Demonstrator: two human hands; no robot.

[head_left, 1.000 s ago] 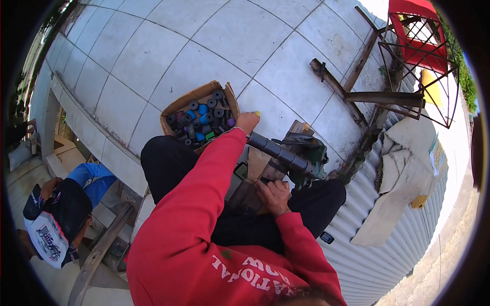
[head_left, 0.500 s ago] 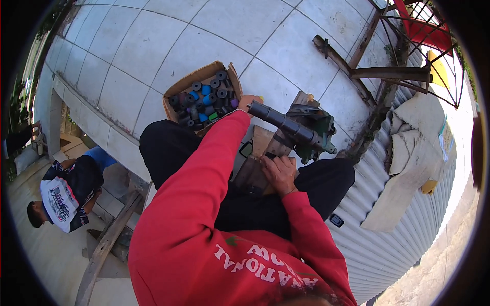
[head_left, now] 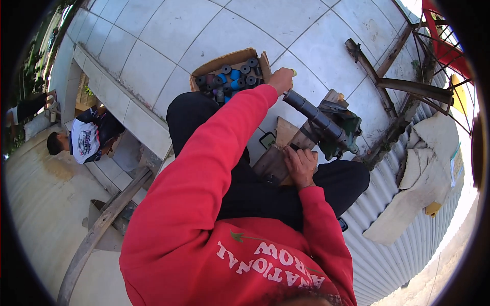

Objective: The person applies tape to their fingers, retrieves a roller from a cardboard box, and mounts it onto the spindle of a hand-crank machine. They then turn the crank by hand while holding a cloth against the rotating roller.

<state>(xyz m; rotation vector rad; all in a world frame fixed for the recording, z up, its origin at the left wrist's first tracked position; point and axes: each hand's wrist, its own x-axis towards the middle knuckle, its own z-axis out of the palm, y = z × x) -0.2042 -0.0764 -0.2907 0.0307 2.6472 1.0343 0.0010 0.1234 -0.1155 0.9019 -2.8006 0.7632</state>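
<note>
while seated on tiles:
left hand (head_left: 282,80): closed around dark tube (head_left: 315,116) end
right hand (head_left: 301,166): flat, fingers spread, on wooden block (head_left: 278,158)
cardboard box (head_left: 230,61): spools inside

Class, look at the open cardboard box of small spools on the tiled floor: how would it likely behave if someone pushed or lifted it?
The cardboard box sits flat and low on the smooth tiled floor, so it would probably slide rather than tip. It is packed with many spools, so it is likely fairly heavy for its size. Its walls look thin and open-flapped, so they may flex when lifted.
</note>
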